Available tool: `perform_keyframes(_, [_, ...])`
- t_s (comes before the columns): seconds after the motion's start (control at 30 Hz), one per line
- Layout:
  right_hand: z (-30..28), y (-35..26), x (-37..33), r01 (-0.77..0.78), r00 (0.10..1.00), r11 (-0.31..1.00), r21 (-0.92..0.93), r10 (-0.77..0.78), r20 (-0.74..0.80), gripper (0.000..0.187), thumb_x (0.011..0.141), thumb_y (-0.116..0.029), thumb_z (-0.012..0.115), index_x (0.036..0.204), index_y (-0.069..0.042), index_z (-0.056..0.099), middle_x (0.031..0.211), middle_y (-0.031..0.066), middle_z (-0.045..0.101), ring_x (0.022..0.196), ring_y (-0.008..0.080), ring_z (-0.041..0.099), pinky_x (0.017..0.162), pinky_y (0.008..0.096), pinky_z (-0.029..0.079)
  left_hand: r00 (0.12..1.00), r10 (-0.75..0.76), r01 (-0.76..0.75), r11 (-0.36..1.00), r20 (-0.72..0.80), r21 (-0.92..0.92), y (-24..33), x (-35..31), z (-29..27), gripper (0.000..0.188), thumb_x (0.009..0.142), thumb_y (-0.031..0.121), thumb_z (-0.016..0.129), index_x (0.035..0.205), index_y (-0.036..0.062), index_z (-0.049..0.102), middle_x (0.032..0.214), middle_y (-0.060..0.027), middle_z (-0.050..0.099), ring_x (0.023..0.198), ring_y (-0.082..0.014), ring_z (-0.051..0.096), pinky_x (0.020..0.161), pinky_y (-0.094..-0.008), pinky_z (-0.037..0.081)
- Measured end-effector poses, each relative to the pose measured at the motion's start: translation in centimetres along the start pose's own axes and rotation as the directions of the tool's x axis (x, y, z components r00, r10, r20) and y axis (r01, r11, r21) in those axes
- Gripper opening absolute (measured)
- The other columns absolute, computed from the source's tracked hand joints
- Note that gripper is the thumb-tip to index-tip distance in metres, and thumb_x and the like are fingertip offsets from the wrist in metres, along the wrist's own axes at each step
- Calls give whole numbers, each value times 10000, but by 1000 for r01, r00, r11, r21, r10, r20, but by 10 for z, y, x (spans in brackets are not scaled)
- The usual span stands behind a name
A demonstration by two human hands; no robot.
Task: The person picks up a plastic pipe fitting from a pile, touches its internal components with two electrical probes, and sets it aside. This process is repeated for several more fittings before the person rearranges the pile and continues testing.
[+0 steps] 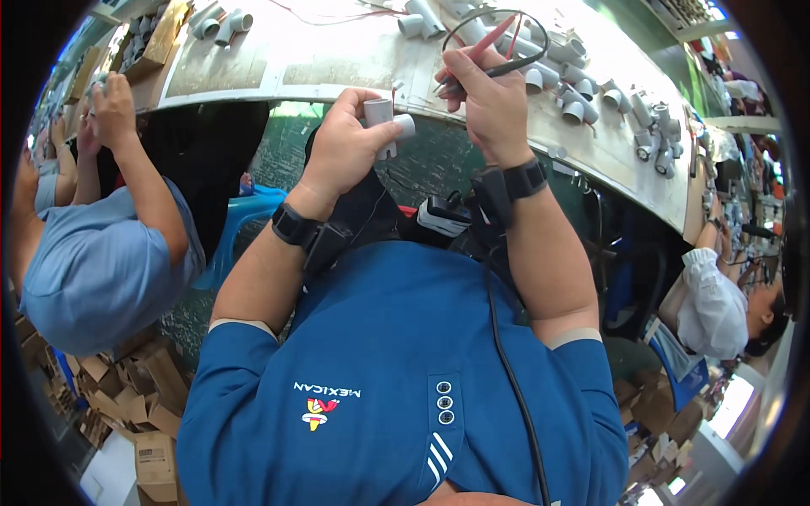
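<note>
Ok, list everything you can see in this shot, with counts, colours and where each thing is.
fitting: one, grey, held in left hand by the bench edge
tool: one, red, thin, held in right hand
cable loop: one, black, on bench above right hand
loose fittings: many, grey, scattered over bench right and top
bench: one, pale, worn, across top
cardboard boxes: several, brown, lower left floor
co-workers: two, one in light blue left, one in white right
wristbands: two, black, both wrists
left hand
right hand

Single head-worn fisheye view, looking steeply down from close above the hands onto the long pale worn surface [337,63]; edges bend.
</note>
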State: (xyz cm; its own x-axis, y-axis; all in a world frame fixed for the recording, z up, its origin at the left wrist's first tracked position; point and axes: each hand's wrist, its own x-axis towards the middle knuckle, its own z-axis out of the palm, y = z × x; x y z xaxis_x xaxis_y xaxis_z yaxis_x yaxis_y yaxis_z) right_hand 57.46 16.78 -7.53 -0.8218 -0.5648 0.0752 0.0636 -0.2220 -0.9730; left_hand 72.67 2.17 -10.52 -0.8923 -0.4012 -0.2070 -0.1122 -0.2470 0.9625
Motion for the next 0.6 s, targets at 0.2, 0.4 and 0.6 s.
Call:
perform_keyframes(0.2, [14,26,5,25,999,985,-169,-18,41,203,1006,-210,756,998,-9,726,821,50,728,654,85,645,540,221,479,937,348,-266,677,20,687,-20,-12,3,413,921,152,770,1250,31,553,996,-154,715,906,-246,739,739,-343,593])
perform_keyframes(0.4, [18,30,2,64,998,959,-276,-54,46,215,1002,-220,766,980,-9,732,806,31,727,644,68,638,543,210,481,990,95,-61,951,-100,302,-23,-17,7,344,966,191,721,1217,19,561,1040,-171,725,932,-287,748,769,-365,611])
perform_keyframes(0.6, [24,35,2,75,996,963,-258,-60,65,199,992,-202,775,984,-8,730,808,33,727,646,68,640,544,212,487,911,-217,412,482,350,-774,-27,-13,-4,342,1081,219,514,1287,-51,554,1092,-196,710,949,-314,742,786,-381,652])
